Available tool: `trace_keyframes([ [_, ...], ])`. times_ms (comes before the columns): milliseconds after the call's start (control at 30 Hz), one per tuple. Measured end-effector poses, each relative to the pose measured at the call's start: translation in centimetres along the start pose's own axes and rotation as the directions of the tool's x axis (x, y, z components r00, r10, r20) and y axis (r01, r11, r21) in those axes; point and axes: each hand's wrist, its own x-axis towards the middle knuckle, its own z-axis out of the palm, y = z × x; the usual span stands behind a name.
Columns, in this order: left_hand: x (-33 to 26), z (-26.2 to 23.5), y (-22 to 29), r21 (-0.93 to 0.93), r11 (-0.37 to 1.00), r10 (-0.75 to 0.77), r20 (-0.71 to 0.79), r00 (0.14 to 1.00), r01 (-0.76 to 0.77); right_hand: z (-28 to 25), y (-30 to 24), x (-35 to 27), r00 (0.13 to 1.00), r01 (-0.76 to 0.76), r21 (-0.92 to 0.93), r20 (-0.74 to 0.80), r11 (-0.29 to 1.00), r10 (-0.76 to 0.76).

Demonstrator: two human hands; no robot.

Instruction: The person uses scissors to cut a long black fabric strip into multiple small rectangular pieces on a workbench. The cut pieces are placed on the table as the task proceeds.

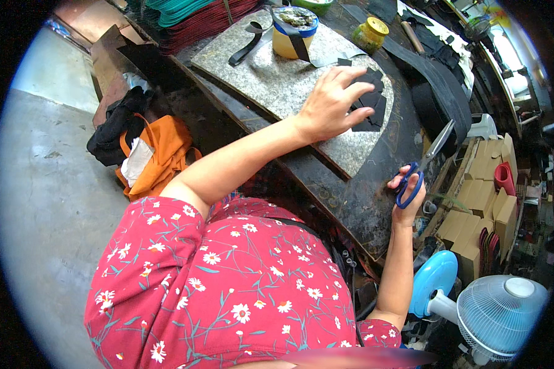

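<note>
My left hand (333, 103) hovers over a speckled grey board (240, 64), its fingers apart and nothing visible between them. Beside its fingertips lies a loose pile of small black cut pieces (373, 104). My right hand (410, 200) grips a pair of scissors (421, 165) by its blue handles, off the board's right side, with the blades pointing up and away. A long black strip (297, 42) drapes over a yellow tub (284, 44) with a blue rim, and part of it curls on the board.
A yellow-lidded jar (370, 34) stands behind the board. Wide black rolled material (434, 101) lies at the table's right. Stacked maroon and green sheets (197, 24) are at the back left. An orange bag (163, 150) sits left of the table; cardboard boxes (468, 227) and a fan (501, 313) stand right.
</note>
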Motion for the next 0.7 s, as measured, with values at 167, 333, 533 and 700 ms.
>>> trace_keyframes([
  [167,-1.4,-5.4,-1.3,0.076,0.996,-0.04,-0.141,0.989,0.051,0.1,-0.2,0.0,0.999,0.008,-0.044,0.036,0.999,-0.007],
  [333,-1.8,-10.5,-5.9,0.313,0.904,-0.195,-0.307,0.932,0.292,-1.0,-2.5,1.9,0.984,-0.158,-0.445,0.002,0.881,0.178],
  [533,-0.8,-11.5,-12.6,0.525,0.787,-0.232,-0.234,0.944,0.324,-3.1,-5.9,4.8,0.993,-0.086,-0.99,-0.077,0.108,0.086],
  [700,0.9,-13.7,-14.1,0.351,0.896,-0.209,-0.21,0.955,0.273,-3.4,-5.5,4.9,0.997,-0.079,-0.964,-0.072,0.253,0.039],
])
